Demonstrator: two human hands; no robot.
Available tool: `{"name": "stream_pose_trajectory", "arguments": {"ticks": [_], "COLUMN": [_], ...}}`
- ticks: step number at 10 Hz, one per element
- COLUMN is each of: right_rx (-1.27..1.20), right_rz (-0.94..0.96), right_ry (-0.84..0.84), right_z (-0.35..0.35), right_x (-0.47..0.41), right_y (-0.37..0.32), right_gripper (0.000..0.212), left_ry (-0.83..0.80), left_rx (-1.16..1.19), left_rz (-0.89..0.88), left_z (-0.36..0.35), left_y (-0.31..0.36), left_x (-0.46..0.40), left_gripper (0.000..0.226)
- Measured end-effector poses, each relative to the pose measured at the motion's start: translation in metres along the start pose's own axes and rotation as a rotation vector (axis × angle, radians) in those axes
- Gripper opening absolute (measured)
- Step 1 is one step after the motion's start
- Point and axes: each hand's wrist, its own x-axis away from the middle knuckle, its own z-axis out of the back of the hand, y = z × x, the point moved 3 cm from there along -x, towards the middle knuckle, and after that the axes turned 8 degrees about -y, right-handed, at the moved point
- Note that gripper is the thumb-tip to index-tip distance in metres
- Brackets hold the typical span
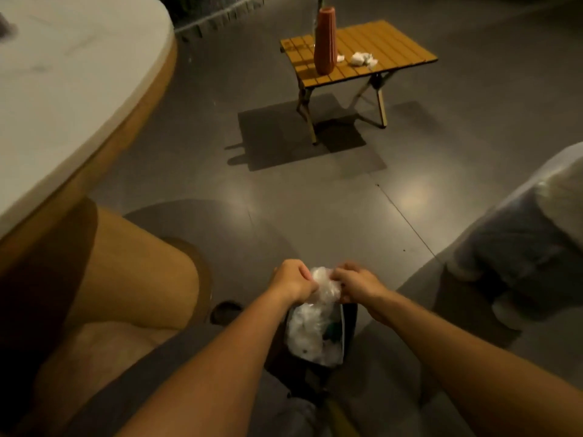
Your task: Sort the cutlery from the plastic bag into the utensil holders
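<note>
Plastic bag (315, 329) hanging low at centre, long axis vertical. Left hand (291, 283) and right hand (358, 283), fingers curled, pinch its bunched neck from opposite sides, equally near; opening it likely follows. Cutlery not discernible inside. Beyond, a folding table (394, 48) carries a vase (325, 39); no utensil holders visible.

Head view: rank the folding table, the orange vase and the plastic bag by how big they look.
1. folding table, largest.
2. plastic bag, gripped at its top by left hand and right hand.
3. orange vase.
The bag is much nearer the camera, so bag against vase is unsure.
</note>
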Motion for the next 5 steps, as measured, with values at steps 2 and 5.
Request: {"name": "stream_pose_trajectory", "arguments": {"ticks": [2, 5], "right_rx": [0.583, 1.589], "right_rz": [0.057, 0.126], "right_ry": [0.049, -0.237], "right_z": [-0.008, -0.038], "right_x": [-0.038, -0.061], "right_y": [0.043, 0.060], "right_gripper": [0.032, 0.048], "left_ry": [-0.193, -0.560], "left_rx": [-0.436, -0.951], "left_rz": [0.007, 0.044], "left_z": [-0.039, -0.062], "left_y": [-0.039, -0.067], "left_x": [-0.023, -0.021], "left_gripper": [0.021, 0.038]}}
